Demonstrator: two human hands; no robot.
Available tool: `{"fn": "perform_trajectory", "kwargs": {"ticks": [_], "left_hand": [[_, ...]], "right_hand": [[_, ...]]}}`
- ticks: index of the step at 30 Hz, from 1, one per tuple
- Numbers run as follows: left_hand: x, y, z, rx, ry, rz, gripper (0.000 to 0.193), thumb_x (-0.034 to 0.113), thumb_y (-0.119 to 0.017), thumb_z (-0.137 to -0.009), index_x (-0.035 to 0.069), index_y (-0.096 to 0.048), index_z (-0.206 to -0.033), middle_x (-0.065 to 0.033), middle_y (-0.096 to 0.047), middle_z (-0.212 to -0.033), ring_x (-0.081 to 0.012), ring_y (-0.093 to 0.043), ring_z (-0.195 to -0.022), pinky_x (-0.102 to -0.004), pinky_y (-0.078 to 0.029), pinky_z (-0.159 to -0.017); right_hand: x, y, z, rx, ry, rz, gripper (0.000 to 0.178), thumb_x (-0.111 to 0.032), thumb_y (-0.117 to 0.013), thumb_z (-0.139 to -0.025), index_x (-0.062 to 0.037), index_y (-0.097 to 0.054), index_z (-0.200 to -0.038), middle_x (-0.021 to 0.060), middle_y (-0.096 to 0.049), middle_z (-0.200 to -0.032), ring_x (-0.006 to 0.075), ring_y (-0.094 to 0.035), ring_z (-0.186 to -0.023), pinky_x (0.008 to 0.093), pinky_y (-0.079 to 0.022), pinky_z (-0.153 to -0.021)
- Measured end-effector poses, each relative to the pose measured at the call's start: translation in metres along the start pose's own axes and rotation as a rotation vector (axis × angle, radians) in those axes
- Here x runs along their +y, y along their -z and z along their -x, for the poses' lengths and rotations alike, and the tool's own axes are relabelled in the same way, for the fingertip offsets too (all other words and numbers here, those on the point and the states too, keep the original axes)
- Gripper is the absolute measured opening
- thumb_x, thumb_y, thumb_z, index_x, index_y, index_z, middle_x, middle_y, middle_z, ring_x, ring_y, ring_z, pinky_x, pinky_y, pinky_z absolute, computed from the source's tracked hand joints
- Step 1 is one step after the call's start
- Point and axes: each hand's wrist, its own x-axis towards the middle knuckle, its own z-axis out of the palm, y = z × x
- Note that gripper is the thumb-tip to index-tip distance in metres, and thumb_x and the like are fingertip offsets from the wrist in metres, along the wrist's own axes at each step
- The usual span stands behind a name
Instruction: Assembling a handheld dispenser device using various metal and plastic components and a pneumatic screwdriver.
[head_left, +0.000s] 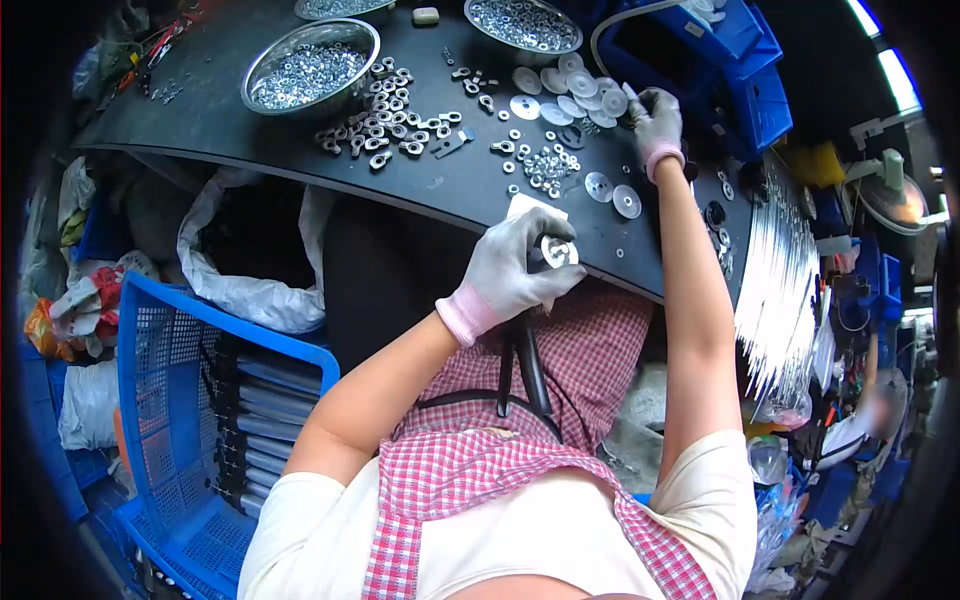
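My left hand (515, 262), in a white glove with a pink cuff, is closed around a dark part with a round, shiny metal end (558, 252). It is just off the table's near edge; the fingers hide the rest of the part. Two dark rods (530, 370) show below this hand; whether they join the part I cannot tell. At the right of the table, my gloved right hand (657, 125) has its fingers bent together beside a pile of pale round discs (585, 85). Something thin and pale shows at its fingertips, too small to name.
Metal bowls of small parts (310, 75) stand at the back of the black table (440, 190). Loose ring-ended metal pieces (385, 120), nuts (550, 168) and two grey discs (626, 201) lie about. Blue bins (750, 90) and long metal rods (780, 290) are right; a blue crate (150, 380) is left.
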Motion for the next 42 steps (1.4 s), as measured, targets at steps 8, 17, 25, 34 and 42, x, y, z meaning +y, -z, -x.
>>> {"fn": "perform_trajectory", "kwargs": {"ticks": [8,17,25,34,42], "left_hand": [[0.018,0.011,0.0,0.006,0.161,0.074,0.042,0.006,-0.072,-0.073,0.001,-0.051,-0.109,-0.0035,-0.06,-0.085,-0.0076,-0.059,-0.067,-0.0228,-0.05,-0.059],[0.011,0.015,0.005,-0.034,-0.013,-0.216,0.083,0.007,-0.082,-0.058,0.005,-0.041,-0.131,-0.0071,-0.054,-0.118,-0.0159,-0.054,-0.109,-0.0299,-0.045,-0.093],[0.013,0.018,0.006,-0.071,-0.1,-0.235,0.053,0.013,-0.076,-0.066,0.006,-0.057,-0.115,-0.005,-0.061,-0.107,-0.0133,-0.057,-0.099,-0.0278,-0.045,-0.089],[0.005,0.0,0.01,0.148,-0.094,-0.204,0.052,0.025,-0.081,-0.061,0.007,-0.059,-0.104,-0.0088,-0.063,-0.094,-0.025,-0.062,-0.089,-0.0354,-0.048,-0.082],[0.001,-0.002,0.006,0.185,-0.232,-0.364,0.053,0.023,-0.082,-0.059,0.008,-0.054,-0.101,-0.0097,-0.062,-0.093,-0.0263,-0.063,-0.084,-0.0357,-0.05,-0.078]], "right_hand": [[-0.143,0.108,0.144,-0.362,0.606,-0.424,0.022,-0.002,-0.074,-0.064,-0.0061,-0.063,-0.082,0.0065,-0.063,-0.084,0.0237,-0.062,-0.078,0.0332,-0.048,-0.071],[-0.148,0.117,0.163,-0.261,0.744,-0.386,0.019,-0.006,-0.07,-0.063,-0.0081,-0.063,-0.081,0.0049,-0.063,-0.084,0.0247,-0.063,-0.079,0.0349,-0.05,-0.068],[-0.144,0.131,0.146,-0.548,0.781,-0.349,0.025,-0.005,-0.072,-0.059,-0.0087,-0.067,-0.084,0.0038,-0.064,-0.086,0.0231,-0.065,-0.081,0.0337,-0.051,-0.07],[-0.113,0.029,0.132,-0.542,0.168,0.156,0.033,-0.029,-0.067,-0.078,-0.0009,-0.065,-0.096,0.0176,-0.062,-0.097,0.0322,-0.062,-0.091,0.0399,-0.049,-0.082],[-0.113,0.007,0.134,-0.418,0.159,0.215,0.032,-0.018,-0.065,-0.075,-0.0012,-0.057,-0.1,0.0195,-0.064,-0.091,0.0355,-0.064,-0.086,0.0428,-0.051,-0.077]]}}
